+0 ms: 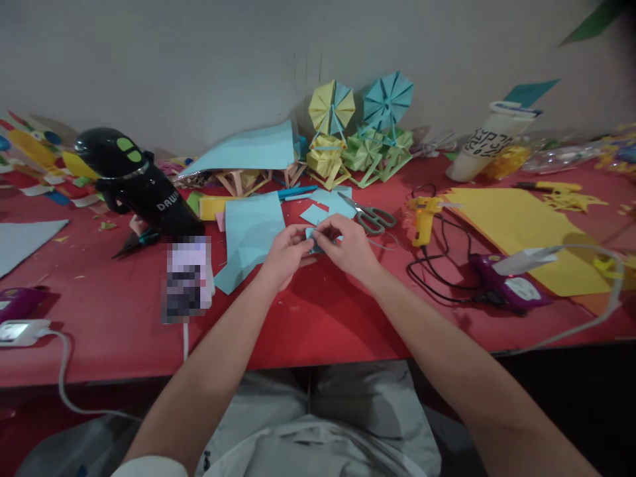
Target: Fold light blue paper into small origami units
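Between my two hands is a small piece of blue paper (311,234), pinched over the red table. My left hand (287,255) grips its left side with thumb and fingers. From the right, my right hand (345,245) closes on the same paper, hiding most of it, so its folds cannot be made out. Just behind lies a small blue paper square (315,213). Grey-handled scissors (375,218) rest beyond my right hand, their blades pointing away to the left. A larger blue sheet (253,228) lies left of my left hand.
A yellow glue gun (424,222) with a black cable stands right, near a purple power strip (517,285) and yellow paper sheets (527,232). Folded paper wheels (332,109) stand at the back. Left are a black bottle (144,185) and a phone (187,278); a white cup (489,142) leans back right.
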`<state>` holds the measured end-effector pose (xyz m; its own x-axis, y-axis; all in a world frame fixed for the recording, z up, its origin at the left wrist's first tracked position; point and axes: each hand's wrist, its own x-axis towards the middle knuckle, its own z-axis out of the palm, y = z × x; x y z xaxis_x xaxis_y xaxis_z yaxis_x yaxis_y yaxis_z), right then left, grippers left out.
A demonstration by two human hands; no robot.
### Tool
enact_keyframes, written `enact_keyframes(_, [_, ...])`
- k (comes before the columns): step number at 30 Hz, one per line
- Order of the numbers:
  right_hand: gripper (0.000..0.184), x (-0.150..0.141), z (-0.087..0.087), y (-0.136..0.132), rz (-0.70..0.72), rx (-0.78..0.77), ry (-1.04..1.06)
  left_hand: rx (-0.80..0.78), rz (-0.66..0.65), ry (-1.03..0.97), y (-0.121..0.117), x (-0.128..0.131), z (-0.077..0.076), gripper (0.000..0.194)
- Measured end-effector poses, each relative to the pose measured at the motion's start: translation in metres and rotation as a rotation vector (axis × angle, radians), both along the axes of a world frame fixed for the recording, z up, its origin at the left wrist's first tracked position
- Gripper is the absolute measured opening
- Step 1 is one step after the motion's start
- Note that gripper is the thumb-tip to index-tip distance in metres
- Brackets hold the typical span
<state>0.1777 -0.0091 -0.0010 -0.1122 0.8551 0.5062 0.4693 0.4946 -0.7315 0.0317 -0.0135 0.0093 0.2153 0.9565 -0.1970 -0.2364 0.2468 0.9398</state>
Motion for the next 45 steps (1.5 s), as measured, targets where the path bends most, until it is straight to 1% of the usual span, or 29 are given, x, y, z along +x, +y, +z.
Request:
enact_keyframes(5, [0.007,-0.0005,0.0001,0.0001,-0.008,0.008,0.005,-0.021,0.015,-0.010,0.0005,0.0004,-0.0023,0.008])
enact_keyframes(11, [0.006,-0.0003,-0.0010,0.0017,-0.002,0.025,-0.023,0.016,-0.019,0.012,0.0005,-0.0010,-0.0031,0.023])
enact_keyframes(18, [0.007,0.0001,-0.0013,0.0022,-0.018,0.038,-0.039,-0.008,0.013,0.029,0.0009,-0.0001,-0.0030,0.016])
enact_keyframes(24, [0.008,0.0004,-0.0012,0.0020,-0.012,0.059,-0.022,0.027,0.020,0.051,0.0019,-0.0014,-0.0031,0.018])
enact_keyframes(33, [0.009,0.0001,-0.0017,0.0021,0.009,0.066,-0.029,0.019,0.062,0.080,0.0011,0.0002,0.0001,0.018])
enact_keyframes(37, [0.008,-0.0002,-0.0021,0.0016,0.018,0.093,-0.026,0.016,0.077,0.078,0.0009,0.0015,0.0013,0.020])
enact_keyframes(41, [0.009,-0.0002,-0.0038,0.0017,0.027,0.145,-0.082,-0.005,0.129,0.058,0.0013,0.0026,0.0028,0.019])
enact_keyframes(45, [0.018,-0.0001,-0.0079,0.0032,0.058,0.243,-0.182,-0.031,0.188,0.002,0.0043,0.0010,0.0020,0.021])
